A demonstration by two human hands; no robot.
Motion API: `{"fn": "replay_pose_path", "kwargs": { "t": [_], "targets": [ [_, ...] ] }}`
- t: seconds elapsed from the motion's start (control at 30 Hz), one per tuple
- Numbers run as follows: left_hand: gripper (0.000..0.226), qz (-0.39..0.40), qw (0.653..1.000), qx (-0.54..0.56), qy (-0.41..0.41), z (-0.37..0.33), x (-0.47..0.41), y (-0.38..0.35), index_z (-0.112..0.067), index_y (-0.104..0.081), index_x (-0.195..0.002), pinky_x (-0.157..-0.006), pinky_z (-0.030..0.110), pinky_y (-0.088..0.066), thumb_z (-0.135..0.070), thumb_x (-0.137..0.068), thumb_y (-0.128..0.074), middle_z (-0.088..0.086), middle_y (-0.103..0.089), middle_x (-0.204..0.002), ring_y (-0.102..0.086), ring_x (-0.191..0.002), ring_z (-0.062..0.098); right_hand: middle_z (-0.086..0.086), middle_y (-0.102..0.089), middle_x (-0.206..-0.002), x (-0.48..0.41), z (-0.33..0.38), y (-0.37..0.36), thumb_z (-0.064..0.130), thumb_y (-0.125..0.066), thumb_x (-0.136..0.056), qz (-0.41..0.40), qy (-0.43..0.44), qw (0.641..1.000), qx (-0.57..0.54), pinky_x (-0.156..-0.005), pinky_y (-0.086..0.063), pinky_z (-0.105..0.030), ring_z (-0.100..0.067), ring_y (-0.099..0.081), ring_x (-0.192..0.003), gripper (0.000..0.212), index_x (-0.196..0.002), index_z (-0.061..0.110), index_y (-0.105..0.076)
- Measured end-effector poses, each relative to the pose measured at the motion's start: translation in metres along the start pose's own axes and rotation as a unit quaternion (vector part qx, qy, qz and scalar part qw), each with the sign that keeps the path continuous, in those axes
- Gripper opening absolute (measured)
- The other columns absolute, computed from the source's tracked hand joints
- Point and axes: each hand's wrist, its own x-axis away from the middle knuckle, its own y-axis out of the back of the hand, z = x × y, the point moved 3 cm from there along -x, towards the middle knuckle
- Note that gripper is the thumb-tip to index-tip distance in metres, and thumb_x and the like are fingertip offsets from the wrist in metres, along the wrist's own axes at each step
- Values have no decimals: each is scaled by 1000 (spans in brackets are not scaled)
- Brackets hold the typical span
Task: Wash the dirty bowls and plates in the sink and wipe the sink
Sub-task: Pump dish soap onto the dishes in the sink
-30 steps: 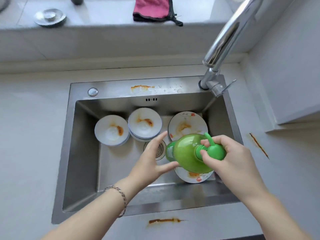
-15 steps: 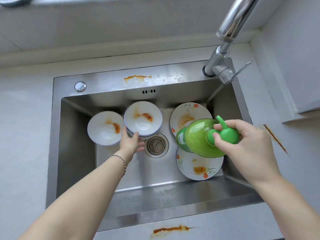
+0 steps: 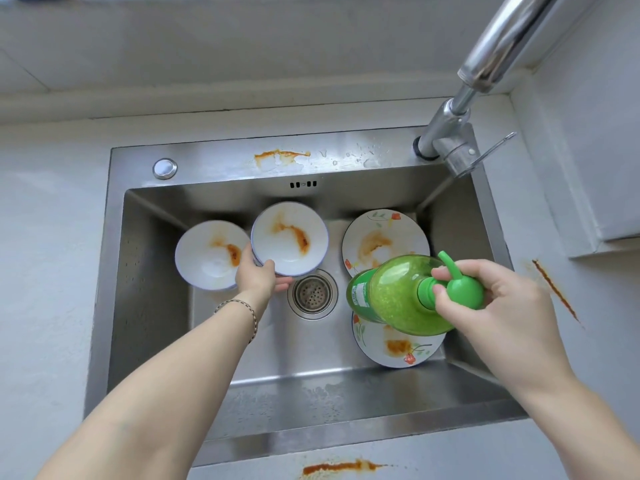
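Two white blue-rimmed ceramic bowls with orange sauce smears sit in the steel sink (image 3: 214, 164): left bowl (image 3: 207, 254) at centre-left of the frame, middle bowl (image 3: 294, 237) just right of it, rims touching or nearly so. Left hand (image 3: 258, 277) grips the middle bowl's near rim, thumb on the rim, fingers curled under the edge; cannot tell if it's lifted off the basin floor. Two white floral plates on the right of the basin, both stained: upper plate (image 3: 377, 237) and lower plate (image 3: 391, 348). Right hand (image 3: 502, 306) is wrapped around the pump head (image 3: 462, 292) and neck of a green translucent soap bottle (image 3: 394, 296), held above the basin and tipped nearly sideways, base pointing frame-left, overlapping both plates in view. Round drain strainer (image 3: 313, 294) sits between the bowls and plates. Chrome faucet (image 3: 485, 64) at upper right. Orange sauce streaks: sink's back rim (image 3: 277, 155), right counter (image 3: 554, 292), counter at bottom edge (image 3: 341, 466). Beaded bracelet (image 3: 247, 306) on the left wrist.
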Motion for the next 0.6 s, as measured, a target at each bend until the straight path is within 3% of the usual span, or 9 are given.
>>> {"fn": "replay_pose_path", "kwargs": {
  "t": [0.17, 0.37, 0.5, 0.6],
  "targets": [
    [48, 12, 997, -82, 1, -14, 0, 1, -22, -33, -136, -39, 27, -53, -3, -92, -33, 23, -63, -101, -61, -36, 18, 11, -70, -79, 1, -1, 4, 10, -73, -72, -2, 6, 1000, 1, -62, -43, -3, 2, -60, -75, 19, -81, 26, -69],
    [62, 20, 991, -131, -4, -19, -6, 5, -28, -21, -145, -36, 27, -52, 1, -92, -30, 28, -60, -112, -61, -35, 19, 12, -69, -78, 2, -6, 7, 8, -73, -72, -4, 8, 1000, -3, -60, -41, -1, 6, -59, -72, 18, -82, 23, -70],
    [65, 29, 986, -151, -61, -27, 2, 12, -27, -23, -146, -40, 24, -53, 4, -90, -33, 28, -60, -114, -63, -39, 17, 11, -69, -76, 3, -9, 9, 8, -73, -72, -1, 11, 1000, -4, -60, -42, -3, 5, -58, -71, 19, -79, 25, -69],
    [66, 41, 986, -130, -91, -27, 17, 23, -30, -25, -145, -47, 28, -56, 4, -90, -35, 25, -64, -105, -67, -48, 20, 9, -69, -75, 2, -9, 11, 8, -73, -72, -1, 12, 1000, -6, -60, -43, -5, 1, -59, -74, 21, -77, 28, -68]
  ]
}}
